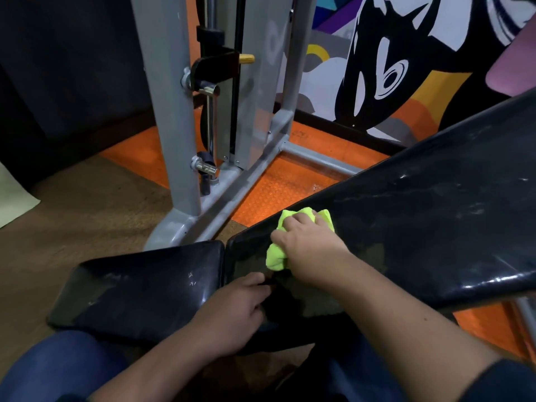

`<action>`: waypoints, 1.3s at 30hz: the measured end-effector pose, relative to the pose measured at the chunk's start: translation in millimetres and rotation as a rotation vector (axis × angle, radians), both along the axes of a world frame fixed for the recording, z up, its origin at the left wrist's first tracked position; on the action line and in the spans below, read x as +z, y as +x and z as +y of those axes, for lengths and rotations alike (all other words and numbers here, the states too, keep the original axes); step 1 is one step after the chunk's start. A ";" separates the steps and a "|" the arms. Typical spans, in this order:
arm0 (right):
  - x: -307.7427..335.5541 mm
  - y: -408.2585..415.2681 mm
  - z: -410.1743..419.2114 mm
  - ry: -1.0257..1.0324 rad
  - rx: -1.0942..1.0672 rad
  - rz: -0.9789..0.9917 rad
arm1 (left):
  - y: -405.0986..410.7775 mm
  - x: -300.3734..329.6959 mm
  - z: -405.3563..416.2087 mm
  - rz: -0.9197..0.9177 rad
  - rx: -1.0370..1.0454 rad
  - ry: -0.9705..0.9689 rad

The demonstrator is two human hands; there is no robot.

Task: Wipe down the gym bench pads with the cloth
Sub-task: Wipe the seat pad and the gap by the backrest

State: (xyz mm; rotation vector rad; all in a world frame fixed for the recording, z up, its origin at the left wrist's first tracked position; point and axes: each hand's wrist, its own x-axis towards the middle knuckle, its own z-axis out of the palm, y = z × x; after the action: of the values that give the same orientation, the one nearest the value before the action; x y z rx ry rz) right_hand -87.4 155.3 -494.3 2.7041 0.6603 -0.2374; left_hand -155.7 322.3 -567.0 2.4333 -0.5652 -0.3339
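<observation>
The right hand [307, 250] presses the bunched yellow-green cloth [278, 253] on the lower end of the inclined back pad [420, 216], fingers curled over it. The left hand [232, 309] rests at the gap beside the seat pad [139, 288]; whether it holds anything, I cannot tell. The cloth looks soft and light, so it is best held bunched under the palm; the vinyl looks smooth and slippery.

A grey steel machine frame [179, 117] is standing beyond the hands, a chrome pin [210, 91] and yellow knob [246, 58] sticking out of its upright. Orange studded floor mat [278, 187] is lying under it, meeting brown flooring [81, 204] off to the left. A bright mural wall [385, 62] is rising far behind, while the left corner is sitting in dark shadow.
</observation>
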 end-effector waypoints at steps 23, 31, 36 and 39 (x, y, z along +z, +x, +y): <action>-19.9 -60.1 -24.1 0.190 0.213 -0.045 | -13.4 -19.6 6.2 0.149 0.086 0.197; -26.3 -71.6 -26.9 0.184 0.243 -0.046 | -14.3 -14.2 4.1 0.174 0.077 0.237; -23.3 -73.4 -7.7 0.164 0.171 -0.059 | -7.7 -12.1 0.9 0.178 0.115 0.225; -30.6 -81.1 -21.6 0.176 0.252 -0.049 | -4.9 -12.3 3.0 0.148 0.095 0.263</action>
State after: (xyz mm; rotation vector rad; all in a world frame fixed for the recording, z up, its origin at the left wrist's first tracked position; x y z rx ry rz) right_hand -168.4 133.7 -524.9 2.7429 1.0405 -0.0517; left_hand -160.6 325.4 -579.3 2.6473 -0.3585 -0.5743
